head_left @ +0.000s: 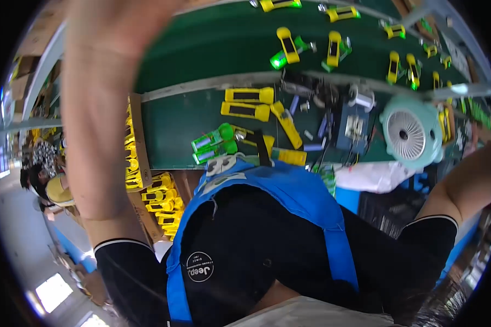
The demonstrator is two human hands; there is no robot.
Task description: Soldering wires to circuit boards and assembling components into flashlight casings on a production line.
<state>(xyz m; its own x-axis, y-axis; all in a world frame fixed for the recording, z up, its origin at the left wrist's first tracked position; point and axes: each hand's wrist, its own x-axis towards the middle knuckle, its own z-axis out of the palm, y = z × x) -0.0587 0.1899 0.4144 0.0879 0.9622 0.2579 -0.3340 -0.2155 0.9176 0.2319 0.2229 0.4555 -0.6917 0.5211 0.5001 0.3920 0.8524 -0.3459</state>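
Observation:
My left arm reaches up across the left of the picture. My left hand (128, 22) is smeared by motion and cut off by the top edge, so its fingers do not show. It is over the far left of the green belt (202, 52). My right forearm (472, 177) runs out at the right edge, and that hand is out of sight. On the green bench in front of me lie yellow casings (249, 95), green light parts (213, 143), a slanted yellow casing (287, 125) and a purple cylinder (313, 147).
A teal fan (413, 132) stands at the right beside a blue device (354, 128) and a wire spool (361, 98). Yellow and green lights (287, 46) are spread along the belt. An open box (138, 144) and yellow casings (166, 201) are at my left. Another person (57, 188) works further left.

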